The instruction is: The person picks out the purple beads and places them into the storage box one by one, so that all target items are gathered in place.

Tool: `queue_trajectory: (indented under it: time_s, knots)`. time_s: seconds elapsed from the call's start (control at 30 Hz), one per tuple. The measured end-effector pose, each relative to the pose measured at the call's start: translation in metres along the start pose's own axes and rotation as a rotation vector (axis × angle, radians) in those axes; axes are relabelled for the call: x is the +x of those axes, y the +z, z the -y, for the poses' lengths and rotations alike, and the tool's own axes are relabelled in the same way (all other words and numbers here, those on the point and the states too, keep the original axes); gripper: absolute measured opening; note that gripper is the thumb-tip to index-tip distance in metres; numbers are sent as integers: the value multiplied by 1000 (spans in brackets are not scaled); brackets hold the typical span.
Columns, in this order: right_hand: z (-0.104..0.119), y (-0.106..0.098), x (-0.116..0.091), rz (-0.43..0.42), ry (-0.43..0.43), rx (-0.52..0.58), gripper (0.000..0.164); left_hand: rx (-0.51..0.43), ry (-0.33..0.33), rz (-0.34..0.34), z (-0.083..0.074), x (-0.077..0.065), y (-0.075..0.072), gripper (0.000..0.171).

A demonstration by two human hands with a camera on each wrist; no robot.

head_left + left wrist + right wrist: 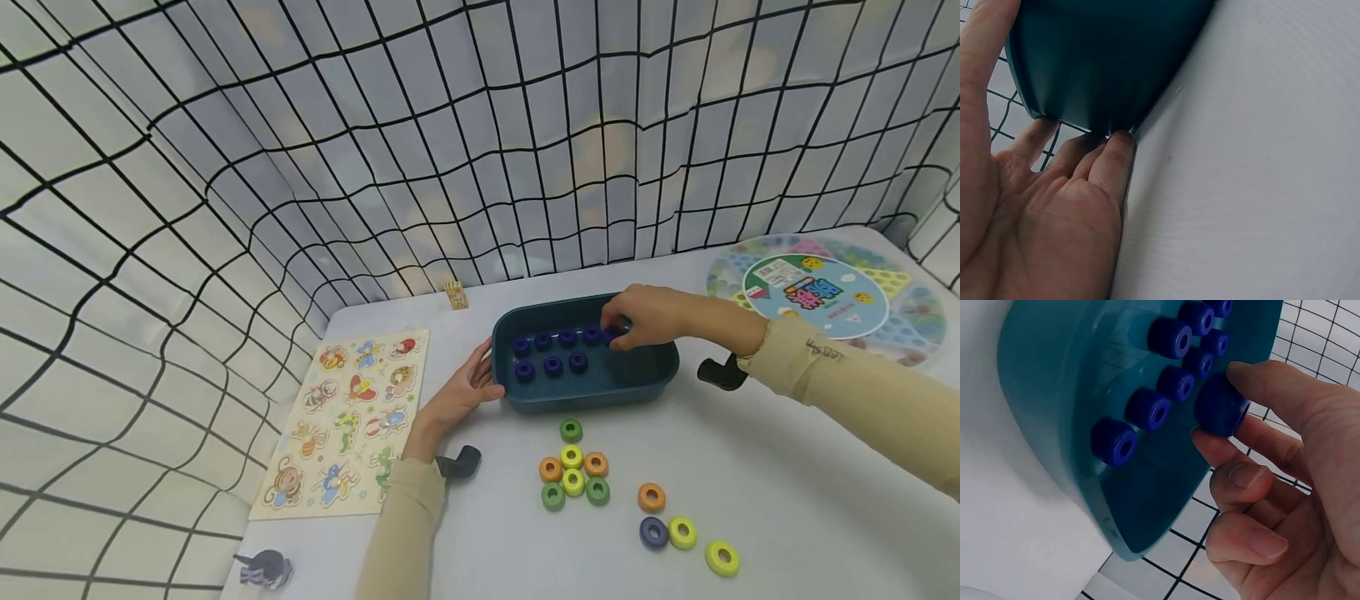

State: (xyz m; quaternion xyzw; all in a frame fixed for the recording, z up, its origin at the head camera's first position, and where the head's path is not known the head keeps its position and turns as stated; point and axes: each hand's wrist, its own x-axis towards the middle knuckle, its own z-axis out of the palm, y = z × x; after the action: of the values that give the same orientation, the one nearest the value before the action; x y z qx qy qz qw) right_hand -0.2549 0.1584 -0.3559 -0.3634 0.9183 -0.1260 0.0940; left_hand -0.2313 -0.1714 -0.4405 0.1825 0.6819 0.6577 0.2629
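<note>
A dark teal tray (592, 398) holds several dark blue ring beads (552, 367) in two rows. My right hand (647, 317) is over its right part. In the right wrist view, thumb and index finger pinch one blue bead (1219, 406) just above the others, while the remaining fingers stay bent and free of it. My left hand (465, 392) is at the tray's left end. In the left wrist view, its fingertips (1119, 147) touch the tray wall (1097, 69), and the thumb extends along the other side. Whether the thumb presses the tray is hard to tell.
Green, yellow and orange rings (572, 456) lie grouped before the tray, with several loose rings (682, 532) nearer right. An animal-picture board (345, 417) lies left, a round printed sheet (817, 296) right. A small yellow piece (456, 295) sits behind. Black netting (525, 125) surrounds the table.
</note>
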Motion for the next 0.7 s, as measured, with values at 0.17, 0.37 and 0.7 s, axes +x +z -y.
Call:
queue_trajectory:
  time_s: [0.17,0.37,0.7]
  knots:
    - [2,2,5,9,-6,-8,32,8,5,6,1,0,-1,99]
    - [3,5,10,28,8,-14,33,6,4,4,1,0,-1,98]
    - [5,9,8,31,33,-4,33,8,-8,-8,4,3,-3,100]
